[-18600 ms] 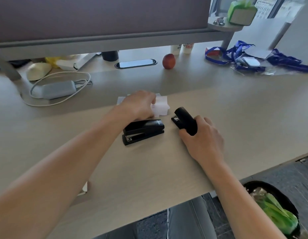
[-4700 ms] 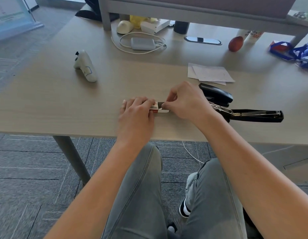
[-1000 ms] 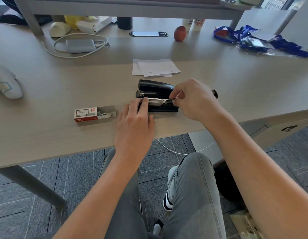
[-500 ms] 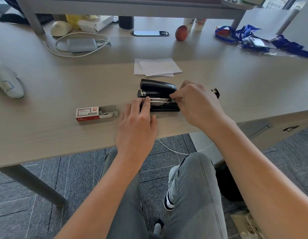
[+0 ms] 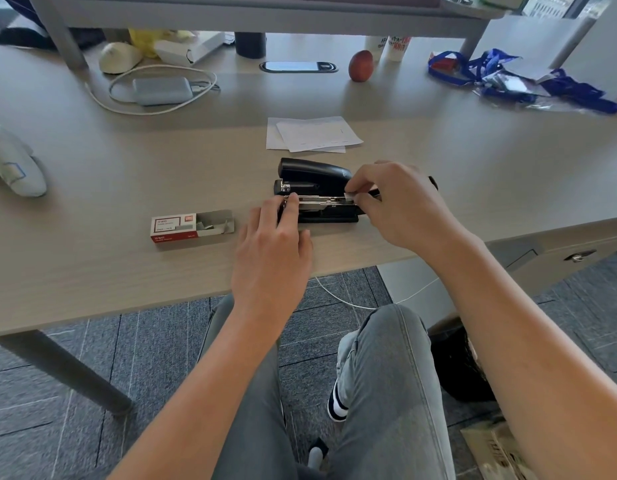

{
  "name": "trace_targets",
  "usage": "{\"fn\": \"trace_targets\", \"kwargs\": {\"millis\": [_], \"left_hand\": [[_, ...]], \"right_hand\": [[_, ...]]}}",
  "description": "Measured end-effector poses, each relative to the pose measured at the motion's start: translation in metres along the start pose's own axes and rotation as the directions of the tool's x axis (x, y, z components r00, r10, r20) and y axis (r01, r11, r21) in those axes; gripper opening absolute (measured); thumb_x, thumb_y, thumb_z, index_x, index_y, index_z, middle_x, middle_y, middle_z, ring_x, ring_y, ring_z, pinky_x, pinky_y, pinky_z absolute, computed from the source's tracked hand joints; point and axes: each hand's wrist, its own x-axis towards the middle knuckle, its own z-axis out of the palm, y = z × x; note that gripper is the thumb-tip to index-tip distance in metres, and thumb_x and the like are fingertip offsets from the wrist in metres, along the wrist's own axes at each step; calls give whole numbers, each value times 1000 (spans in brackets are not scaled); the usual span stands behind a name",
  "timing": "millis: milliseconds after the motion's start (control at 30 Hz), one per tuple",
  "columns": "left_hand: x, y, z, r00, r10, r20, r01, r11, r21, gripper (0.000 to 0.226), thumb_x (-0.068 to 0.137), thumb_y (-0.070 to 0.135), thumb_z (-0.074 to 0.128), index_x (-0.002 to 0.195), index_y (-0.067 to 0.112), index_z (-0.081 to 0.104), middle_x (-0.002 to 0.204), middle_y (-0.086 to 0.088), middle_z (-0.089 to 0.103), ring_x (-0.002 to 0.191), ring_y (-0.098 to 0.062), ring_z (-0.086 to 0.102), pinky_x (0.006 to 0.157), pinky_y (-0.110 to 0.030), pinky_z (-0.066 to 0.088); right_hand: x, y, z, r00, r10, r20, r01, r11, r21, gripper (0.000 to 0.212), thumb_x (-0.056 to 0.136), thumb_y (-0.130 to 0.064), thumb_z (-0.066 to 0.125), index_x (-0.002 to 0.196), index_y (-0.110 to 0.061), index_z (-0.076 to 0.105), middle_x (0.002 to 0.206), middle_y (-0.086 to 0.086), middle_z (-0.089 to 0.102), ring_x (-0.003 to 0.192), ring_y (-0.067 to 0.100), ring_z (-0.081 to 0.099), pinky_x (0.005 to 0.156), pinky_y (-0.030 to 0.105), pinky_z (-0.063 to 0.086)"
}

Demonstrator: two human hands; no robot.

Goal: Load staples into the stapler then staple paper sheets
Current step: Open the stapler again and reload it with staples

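The opened stapler point(image 5: 321, 209) lies directly between the two hands, its bare metal magazine rail running left to right across the person, so I judge the strip must go in lengthwise along that line. The right hand point(image 5: 400, 206), nearer the rail's rear end, pinches a small pale strip of staples point(image 5: 351, 194) just above it, while the left hand point(image 5: 276, 244) rests relaxed with its straight fingertips touching the front end. A second, closed stapler point(image 5: 314, 173) sits just beyond the fingers, the paper sheets point(image 5: 314, 135) farther beyond, and the open staple box point(image 5: 191, 226) lies just left of the left hand.
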Motion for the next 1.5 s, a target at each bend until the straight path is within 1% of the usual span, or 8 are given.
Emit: {"fn": "trace_targets", "kwargs": {"millis": [167,300,433,700,1067,1200,1367,1500], "left_hand": [[0,0,0,1000,-8,0,8,1000,-6,55,99,30,55,150,13,42,143,-5,49,128,-26,47,102,-49,48],[0,0,0,1000,-3,5,3,1000,4,56,98,30,55,150,13,42,143,-5,49,129,-26,47,102,-49,48],[-1,0,-1,1000,4,-8,-4,1000,16,56,97,29,58,148,12,44,141,-6,51,125,-27,50,98,-48,50],[0,-1,-1,1000,15,-11,-15,1000,11,56,97,28,58,149,12,44,141,-6,51,126,-26,48,98,-46,50],[0,-1,0,1000,15,-11,-15,1000,4,55,96,28,58,148,12,45,140,-6,52,127,-26,48,98,-47,50],[0,-2,0,1000,20,-9,-21,1000,-12,56,96,28,58,148,13,44,140,-6,52,127,-26,47,99,-47,49],[0,-3,-2,1000,6,3,-6,995,-98,68,95,26,60,154,10,30,143,-6,49,128,-23,43,105,-39,43],[2,-7,-2,999,-35,3,35,984,-173,64,96,25,61,152,7,36,143,-5,47,131,-21,41,105,-34,41]], "right_hand": [[2,2,4,999,11,34,-10,1000,-27,20,93,-18,63,105,-28,76,106,-3,72,87,22,59,72,31,39],[4,-2,4,999,23,48,-20,998,-59,23,91,-16,62,105,-28,76,106,1,71,94,30,65,79,37,51],[5,-5,4,997,60,55,-56,996,-74,24,90,-16,61,105,-29,75,107,2,73,97,31,65,79,37,51],[5,-4,3,991,109,80,-107,994,-33,22,91,-16,59,103,-29,73,104,1,74,73,28,69,81,38,57],[7,-18,3,996,57,75,-49,994,-97,25,89,-15,63,103,-29,77,105,3,73,96,32,65,81,37,52],[6,-26,7,998,28,50,-24,996,-82,24,89,-14,63,104,-26,78,105,5,71,94,34,66,83,40,54],[-7,-36,18,999,-43,-22,42,998,-38,33,90,-11,63,117,-25,75,115,-1,72,98,32,67,82,41,54],[-13,-31,21,994,6,-106,-7,1000,-4,30,89,-13,63,115,-25,74,116,-4,67,97,30,67,80,38,52]]}}
